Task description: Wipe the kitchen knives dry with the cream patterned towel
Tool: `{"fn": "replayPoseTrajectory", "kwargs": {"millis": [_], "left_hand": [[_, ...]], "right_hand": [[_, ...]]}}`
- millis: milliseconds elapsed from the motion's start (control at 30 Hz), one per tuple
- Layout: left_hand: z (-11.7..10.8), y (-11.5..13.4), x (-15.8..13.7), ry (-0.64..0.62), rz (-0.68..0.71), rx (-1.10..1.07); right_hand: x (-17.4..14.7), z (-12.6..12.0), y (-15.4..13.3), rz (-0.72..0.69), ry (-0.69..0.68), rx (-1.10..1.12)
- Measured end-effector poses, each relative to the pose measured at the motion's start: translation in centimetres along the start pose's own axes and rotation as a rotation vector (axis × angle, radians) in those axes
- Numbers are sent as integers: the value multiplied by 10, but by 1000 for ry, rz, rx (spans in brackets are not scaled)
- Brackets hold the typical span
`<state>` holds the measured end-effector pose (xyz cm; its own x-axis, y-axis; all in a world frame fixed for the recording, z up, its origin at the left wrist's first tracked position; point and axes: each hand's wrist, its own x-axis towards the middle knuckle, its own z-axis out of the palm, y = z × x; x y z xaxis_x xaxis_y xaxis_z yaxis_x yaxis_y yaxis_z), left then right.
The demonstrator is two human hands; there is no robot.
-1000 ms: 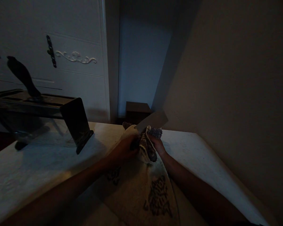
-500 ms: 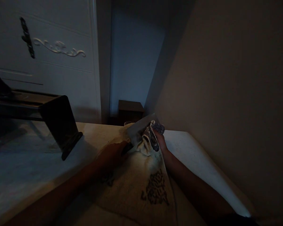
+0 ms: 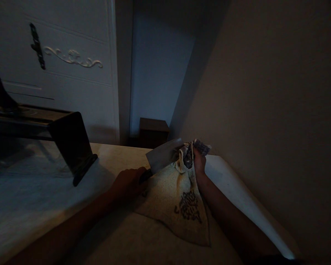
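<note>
My left hand (image 3: 127, 182) grips the dark handle of a cleaver (image 3: 163, 159), whose broad grey blade points up and to the right. My right hand (image 3: 199, 163) pinches a bunched fold of a cream towel with dark print (image 3: 179, 191) against the far end of the blade. The rest of the towel lies spread on the pale table (image 3: 38, 198) below both hands.
A dark knife rack (image 3: 57, 134) with a black handle sticking up stands at the left of the table. A white panelled door (image 3: 66, 62) is behind it. A small dark cabinet (image 3: 153, 130) sits past the table's far edge. A plain wall runs along the right.
My right hand has slid the bunched towel along the blade toward its far end, baring more of the blade. The towel has shifted right. The view has panned slightly.
</note>
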<state>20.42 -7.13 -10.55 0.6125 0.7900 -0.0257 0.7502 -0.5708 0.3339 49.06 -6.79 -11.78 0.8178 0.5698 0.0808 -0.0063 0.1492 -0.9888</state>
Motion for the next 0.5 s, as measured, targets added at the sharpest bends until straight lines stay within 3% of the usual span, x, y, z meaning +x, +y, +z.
{"fn": "replayPoseTrajectory", "kwargs": {"millis": [300, 400, 500], "left_hand": [[14, -6, 4, 47, 38, 32], [19, -6, 7, 53, 47, 51], [22, -6, 8, 72, 40, 64]], "right_hand": [[-3, 0, -30, -110, 276, 173], [-16, 4, -26, -244, 218, 199], [-45, 11, -18, -348, 16, 111]]}}
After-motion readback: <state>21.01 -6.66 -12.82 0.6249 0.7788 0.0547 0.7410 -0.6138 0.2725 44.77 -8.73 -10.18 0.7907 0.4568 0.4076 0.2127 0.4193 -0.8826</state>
